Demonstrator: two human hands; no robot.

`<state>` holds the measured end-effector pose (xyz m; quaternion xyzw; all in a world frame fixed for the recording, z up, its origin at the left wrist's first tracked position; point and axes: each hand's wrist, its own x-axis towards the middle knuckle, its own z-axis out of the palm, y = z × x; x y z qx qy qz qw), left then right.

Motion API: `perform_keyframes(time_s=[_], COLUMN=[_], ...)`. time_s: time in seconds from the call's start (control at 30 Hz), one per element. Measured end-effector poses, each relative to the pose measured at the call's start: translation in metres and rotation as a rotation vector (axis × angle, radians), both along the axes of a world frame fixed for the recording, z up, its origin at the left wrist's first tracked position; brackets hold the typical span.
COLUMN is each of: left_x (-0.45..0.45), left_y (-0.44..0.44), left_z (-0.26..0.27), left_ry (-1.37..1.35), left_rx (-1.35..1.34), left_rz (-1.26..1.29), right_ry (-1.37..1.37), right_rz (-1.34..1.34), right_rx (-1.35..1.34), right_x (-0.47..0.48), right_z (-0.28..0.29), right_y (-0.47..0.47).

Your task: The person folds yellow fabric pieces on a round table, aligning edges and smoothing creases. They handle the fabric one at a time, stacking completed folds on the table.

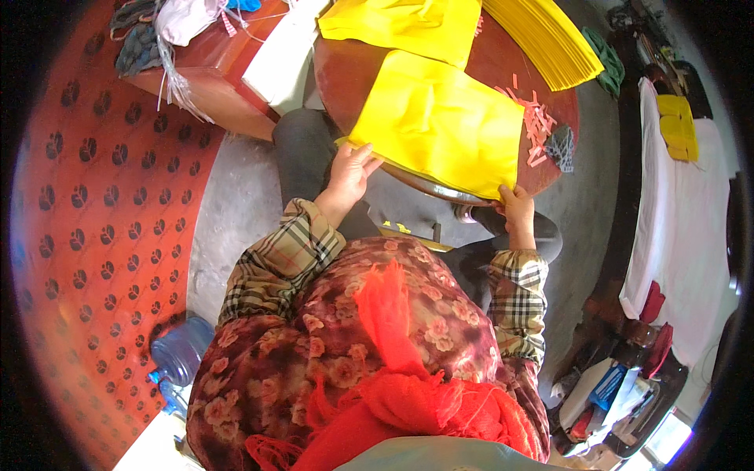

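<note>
A bright yellow cloth piece [442, 123], roughly square and slightly creased, lies over the near part of a round red-brown table [347, 70]. My left hand [351, 173] grips its near left corner, thumb on top and fingers spread along the edge. The near right corner is pinched between the thumb and fingers of my right hand [516, 206]. Its near edge hangs past the table rim between both hands. Behind it lies more yellow cloth [406, 26], and a thick folded stack of yellow cloth [548, 41] stands at the far right of the table.
Pink strips [537, 126] and a dark grey netted scrap [559, 148] lie at the table's right. A red cabinet [200, 97] bearing cloths stands to the left. Blue water bottles [184, 350] sit on the floor. At right is a white-covered sofa [677, 235].
</note>
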<state>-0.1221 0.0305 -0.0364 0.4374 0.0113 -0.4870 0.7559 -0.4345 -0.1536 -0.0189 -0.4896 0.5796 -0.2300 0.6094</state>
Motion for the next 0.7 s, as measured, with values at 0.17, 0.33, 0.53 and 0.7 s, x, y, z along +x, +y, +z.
perform_keyframes(time_s=[0.17,0.33,0.53,0.7], left_x=[0.005,-0.001,-0.008,-0.011], left_y=[0.001,0.01,0.016,0.014], left_z=[0.003,0.019,0.03,0.027], left_ry=[0.001,0.017,0.046,0.04], left_rx=[-0.062,-0.091,-0.103,-0.099], left_rz=[-0.016,-0.042,-0.008,0.01], right_ry=[0.3,1.168,0.45,0.225], right_rz=[0.193,0.357,0.561,0.708], right_rx=[-0.096,-0.746,-1.093,-1.086], right_x=[-0.003,0.012,0.092,0.173], right_z=[0.018,0.049,0.055,0.047], right_y=[-0.013,0.006,0.054,0.077])
